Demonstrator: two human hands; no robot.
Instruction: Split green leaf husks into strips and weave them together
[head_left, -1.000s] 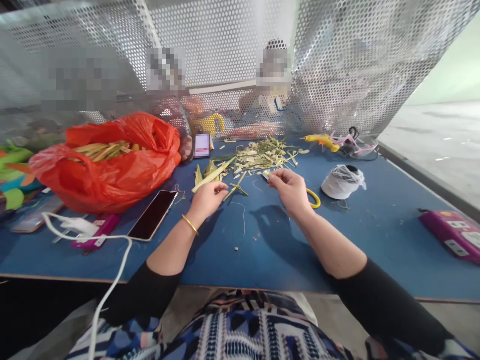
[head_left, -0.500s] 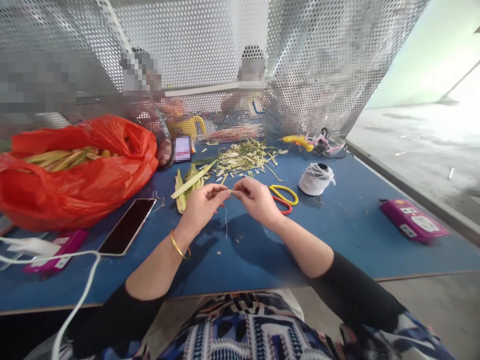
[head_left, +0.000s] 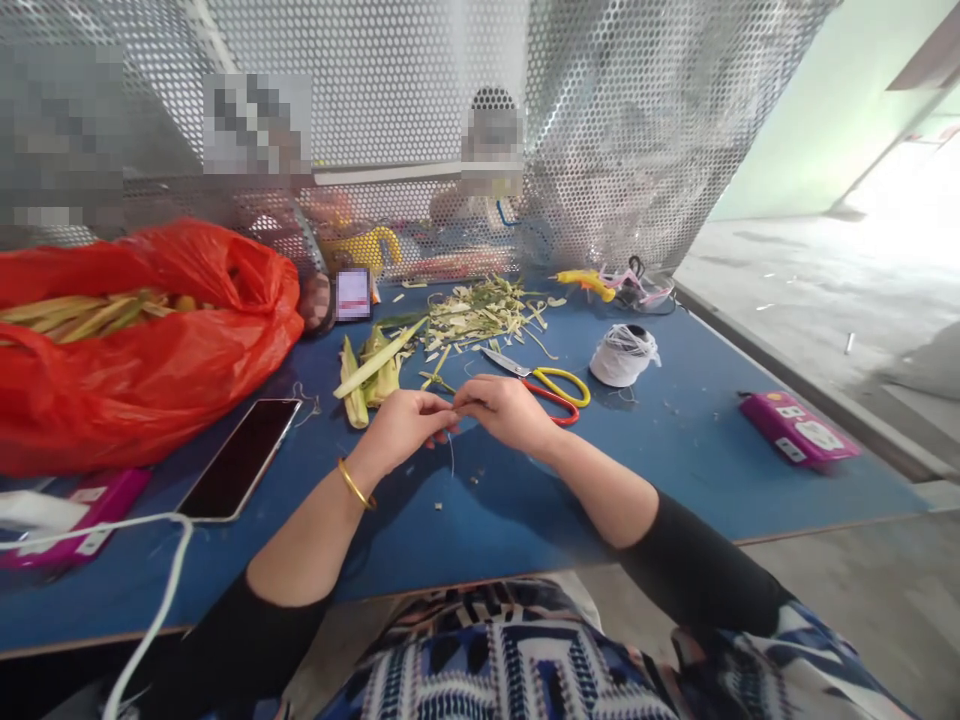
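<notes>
My left hand [head_left: 401, 430], a gold bangle on its wrist, is closed with thumb and fingers pinched together. Fingertip to fingertip with it, my right hand [head_left: 506, 412] pinches too; what lies between them is mostly hidden. A thin white thread [head_left: 452, 460] hangs below the left fingers. Just behind the hands are narrow green husk strips [head_left: 436, 378]; I cannot tell whether they reach into my fingers. Scissors [head_left: 551, 390] with yellow and red handles lie partly open beside my right hand. Corn husk pieces [head_left: 375, 370] lie beyond my left hand.
A red plastic bag [head_left: 225, 370] of husks stands left, near a phone [head_left: 240, 460] and a white cable [head_left: 169, 590]. Husk scraps [head_left: 480, 315] are heaped behind. A white thread spool [head_left: 621, 362], yellow glue gun [head_left: 589, 283] and purple packet [head_left: 799, 430] are right. People sit behind the perforated screen [head_left: 405, 90].
Both hands have lowered slightly and drawn closer at the fingertips, covering the small greenish bit seen between them before. The scissor blades now show. The whole view has shifted a little.
</notes>
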